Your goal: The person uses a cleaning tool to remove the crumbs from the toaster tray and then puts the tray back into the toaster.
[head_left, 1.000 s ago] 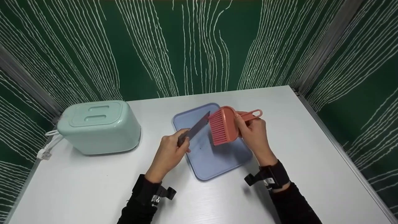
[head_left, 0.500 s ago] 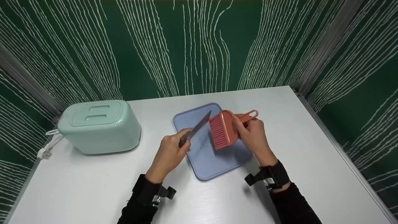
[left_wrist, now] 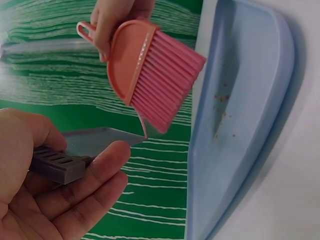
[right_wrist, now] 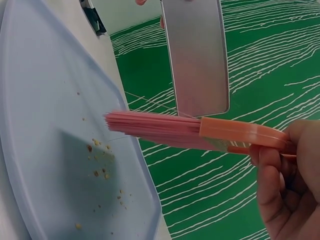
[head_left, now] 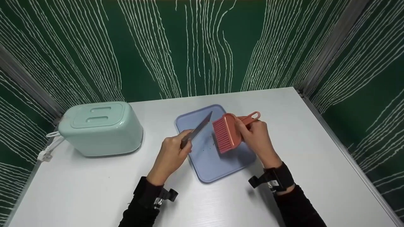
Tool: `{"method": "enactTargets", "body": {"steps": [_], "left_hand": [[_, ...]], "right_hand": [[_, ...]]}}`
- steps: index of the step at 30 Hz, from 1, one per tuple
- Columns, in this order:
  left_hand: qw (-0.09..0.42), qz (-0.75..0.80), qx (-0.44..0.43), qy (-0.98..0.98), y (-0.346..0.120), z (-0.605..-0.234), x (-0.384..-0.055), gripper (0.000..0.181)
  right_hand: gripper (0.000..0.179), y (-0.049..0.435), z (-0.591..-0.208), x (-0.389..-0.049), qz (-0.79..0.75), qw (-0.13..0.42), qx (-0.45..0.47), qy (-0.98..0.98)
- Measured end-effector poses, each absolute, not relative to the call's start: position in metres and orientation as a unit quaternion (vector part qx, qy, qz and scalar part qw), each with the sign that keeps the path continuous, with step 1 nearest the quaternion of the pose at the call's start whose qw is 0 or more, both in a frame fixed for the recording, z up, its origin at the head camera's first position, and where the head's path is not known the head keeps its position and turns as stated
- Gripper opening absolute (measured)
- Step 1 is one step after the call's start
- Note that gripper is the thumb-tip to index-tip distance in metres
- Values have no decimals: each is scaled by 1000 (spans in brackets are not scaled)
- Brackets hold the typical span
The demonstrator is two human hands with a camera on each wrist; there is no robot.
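My left hand (head_left: pixel 172 153) grips the dark handle of a thin metal crumb tray (head_left: pixel 201 126), tilted up over the blue plastic tray (head_left: pixel 210 172). In the right wrist view the crumb tray (right_wrist: pixel 197 60) shows as a flat rectangle with a narrow rim. The right hand (head_left: pixel 257 137) pinches an orange hand brush (head_left: pixel 233 134) near the base of its looped handle. Its pink bristles (left_wrist: pixel 167 80) point left, beside the crumb tray's far end. Small brown and yellow crumbs (right_wrist: pixel 96 145) lie scattered on the blue tray beneath.
A mint-green toaster (head_left: pixel 101 130) with a lid stands at the left of the white table (head_left: pixel 94 192). Its white plug (head_left: pixel 44 155) lies at the left table edge. Green panels with white wavy lines (head_left: pixel 202 47) enclose the back and sides.
The brush has moved down and slightly left, and its bristles have come away from the crumb tray's end. More crumbs show on the blue tray. The left hand has barely shifted.
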State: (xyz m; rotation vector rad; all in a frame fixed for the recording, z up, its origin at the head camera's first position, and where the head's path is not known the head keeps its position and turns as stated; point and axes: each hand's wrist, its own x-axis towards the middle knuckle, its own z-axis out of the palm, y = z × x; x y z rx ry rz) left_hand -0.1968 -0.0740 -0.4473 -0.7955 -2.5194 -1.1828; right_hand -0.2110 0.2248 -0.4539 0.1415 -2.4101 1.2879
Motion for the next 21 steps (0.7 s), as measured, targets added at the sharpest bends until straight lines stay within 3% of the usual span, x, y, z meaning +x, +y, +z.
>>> {"method": "enactTargets", "body": {"steps": [21], "left_hand": [[120, -422, -244, -865, -77, -451, -200, 33]], "right_hand": [[25, 222, -445, -203, 519, 236, 99, -816]]}}
